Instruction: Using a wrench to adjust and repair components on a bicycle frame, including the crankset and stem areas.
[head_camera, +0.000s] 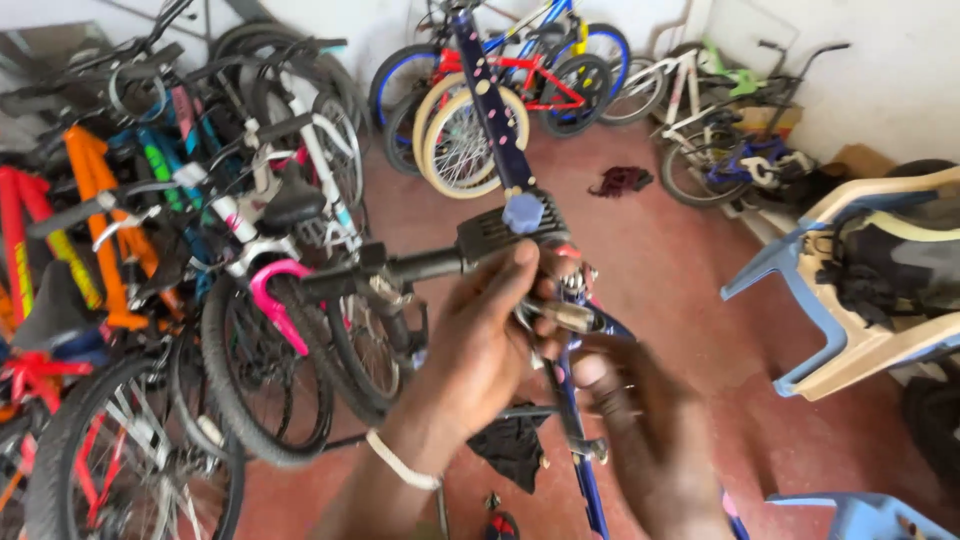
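A dark blue bicycle frame (492, 110) with pale dots stands in front of me, its tube running up toward the back of the room. A black handlebar (415, 266) with a ribbed grip (495, 232) crosses it. My left hand (478, 345), with a white band at the wrist, is closed around the stem area, its thumb against the grip and its fingers by a small metal part (563, 315). My right hand (645, 440) is blurred just below, fingertips against the lower blue tube (570, 400). Whether it holds anything is unclear.
Many bicycles (170, 250) are packed along the left, more bicycles (500, 90) at the back wall. An overturned blue and cream plastic chair (850, 300) lies at the right. On the red floor are a dark rag (515, 450) and a maroon cloth (620, 181).
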